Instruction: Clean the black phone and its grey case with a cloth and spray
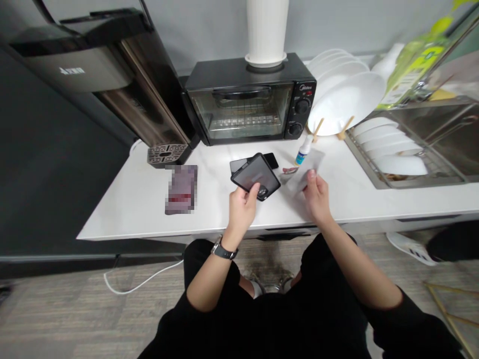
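Observation:
My left hand [241, 209] is closed on a black-rimmed phone case [254, 174], its thumb resting near the round camera opening. The case is tilted above the counter. Partly hidden behind it lies a dark phone [271, 160]. Between the fingers of my right hand [316, 195] is a thin, whitish translucent sheet [313, 162], held upright and blurred. A small white spray bottle [304, 151] with a blue label stands just behind the sheet. Beside it lies a small reddish packet [290, 170], too blurred to read.
A toaster oven [239, 109] stands at the back with a white pot [267, 30] on top. At left are a water dispenser [164, 154] and a pixelated purplish item [181, 189]. Racked plates [348, 99] and a sink [441, 129] are on the right.

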The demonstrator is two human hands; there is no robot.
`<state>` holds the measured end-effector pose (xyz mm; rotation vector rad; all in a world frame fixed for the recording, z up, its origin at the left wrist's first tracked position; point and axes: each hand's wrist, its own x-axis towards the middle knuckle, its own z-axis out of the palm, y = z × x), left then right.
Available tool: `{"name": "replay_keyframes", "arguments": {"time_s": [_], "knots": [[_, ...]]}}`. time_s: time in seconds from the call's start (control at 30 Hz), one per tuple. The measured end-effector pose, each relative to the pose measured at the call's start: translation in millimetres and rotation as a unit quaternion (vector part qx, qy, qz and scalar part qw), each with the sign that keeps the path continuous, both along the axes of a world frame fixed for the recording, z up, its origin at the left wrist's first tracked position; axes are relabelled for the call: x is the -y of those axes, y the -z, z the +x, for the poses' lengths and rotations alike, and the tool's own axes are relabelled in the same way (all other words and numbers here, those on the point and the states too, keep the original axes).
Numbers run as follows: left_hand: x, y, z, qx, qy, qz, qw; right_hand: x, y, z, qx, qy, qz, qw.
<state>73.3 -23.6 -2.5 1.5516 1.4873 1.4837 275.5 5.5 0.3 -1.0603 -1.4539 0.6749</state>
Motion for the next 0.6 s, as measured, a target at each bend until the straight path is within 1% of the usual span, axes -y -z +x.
{"name": "replay_keyframes", "arguments": {"time_s": [0.07,0.13,0.17,0.27,0.3,0.37,0.43,0.47,0.6], "knots": [[0.7,-1.2,-1.5,-0.072,-0.004,0.022,0.997,0.1,-13.0,-3.6,-0.086,0.053,0.033,0.994],[1.0,-4.7,0.5,-0.142,0.019,0.058,0.988,1.8,-30.4,-10.0,-0.101,0.081,0.091,0.987],[0.8,-7.0,2.7,-0.167,0.037,0.08,0.982,3.1,-38.8,-13.9,-0.083,0.082,0.118,0.986],[-0.3,-13.4,10.5,-0.203,0.079,0.133,0.967,7.1,-56.0,-25.9,0.036,0.04,0.156,0.986],[-0.4,-15.1,12.4,-0.209,0.083,0.144,0.964,8.3,-58.6,-29.8,0.074,0.034,0.17,0.982],[-0.1,-17.1,14.5,-0.221,0.083,0.158,0.959,10.5,-60.7,-37.6,0.132,0.047,0.22,0.965],[0.7,-17.1,14.1,-0.236,0.078,0.15,0.957,12.4,-60.8,-45.1,0.165,0.068,0.279,0.944],[1.1,-16.5,13.5,-0.245,0.074,0.141,0.956,13.1,-60.5,-48.2,0.181,0.068,0.297,0.935],[1.6,-12.1,11.0,-0.266,0.062,0.11,0.956,10.4,-55.5,-48.6,0.237,0.036,0.328,0.914]]}}
